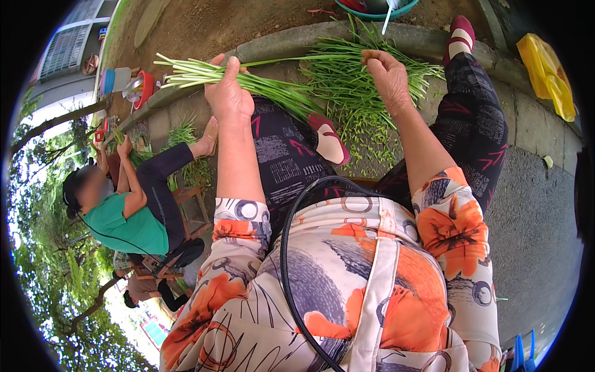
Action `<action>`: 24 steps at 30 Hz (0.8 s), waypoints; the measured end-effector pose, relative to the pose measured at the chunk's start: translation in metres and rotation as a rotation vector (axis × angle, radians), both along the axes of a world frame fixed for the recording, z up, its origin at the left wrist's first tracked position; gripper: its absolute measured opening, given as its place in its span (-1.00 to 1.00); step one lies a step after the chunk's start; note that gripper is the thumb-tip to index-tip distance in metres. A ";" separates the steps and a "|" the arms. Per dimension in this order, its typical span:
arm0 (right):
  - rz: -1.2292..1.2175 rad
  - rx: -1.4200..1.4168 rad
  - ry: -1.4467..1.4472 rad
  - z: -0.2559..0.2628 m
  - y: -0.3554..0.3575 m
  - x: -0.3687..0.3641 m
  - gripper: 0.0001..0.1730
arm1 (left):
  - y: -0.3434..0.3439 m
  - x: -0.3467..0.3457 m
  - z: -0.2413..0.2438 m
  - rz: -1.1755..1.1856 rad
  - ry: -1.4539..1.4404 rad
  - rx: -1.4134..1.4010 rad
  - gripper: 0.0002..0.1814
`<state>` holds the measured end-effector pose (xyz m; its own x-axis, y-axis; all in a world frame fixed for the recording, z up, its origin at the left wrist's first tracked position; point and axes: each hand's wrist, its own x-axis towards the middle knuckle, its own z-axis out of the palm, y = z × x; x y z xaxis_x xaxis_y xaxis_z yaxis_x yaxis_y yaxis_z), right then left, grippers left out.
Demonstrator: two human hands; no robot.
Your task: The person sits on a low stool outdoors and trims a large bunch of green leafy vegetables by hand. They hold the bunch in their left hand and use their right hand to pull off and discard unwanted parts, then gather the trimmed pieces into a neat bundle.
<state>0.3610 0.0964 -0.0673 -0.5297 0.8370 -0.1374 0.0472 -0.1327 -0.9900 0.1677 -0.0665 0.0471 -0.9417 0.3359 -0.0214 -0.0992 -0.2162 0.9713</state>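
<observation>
My left hand [230,90] is closed around a bunch of long green stalks [274,90], their pale ends pointing left and their leaves trailing right towards my shoe. A single green leaf stretches from this bunch to my right hand [386,76], whose bent fingers are near its far end; whether they pinch it cannot be told. Below and beside my right hand lies a large loose heap of green stalks [344,83] on the pavement against the kerb. Short cut-looking green and yellowish bits [369,144] are scattered between my feet.
A concrete kerb [283,39] runs beyond the heap. Past it stands a teal basin [406,10]. A yellow plastic bag [544,69] lies at the right. To the left, a person in a green shirt [135,218] sits holding stalks, near red basins [146,88] and more greens.
</observation>
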 end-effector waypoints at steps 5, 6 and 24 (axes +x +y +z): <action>0.115 0.159 -0.005 0.011 -0.011 -0.002 -0.69 | 0.001 0.000 -0.004 -0.021 -0.015 -0.002 -0.67; 0.138 0.247 -0.057 0.011 -0.012 -0.002 -0.70 | 0.001 -0.001 -0.005 -0.029 -0.015 -0.006 -0.66; 0.230 0.377 -0.248 0.009 -0.016 -0.003 -0.73 | 0.005 0.004 -0.006 -0.010 -0.002 -0.019 -0.69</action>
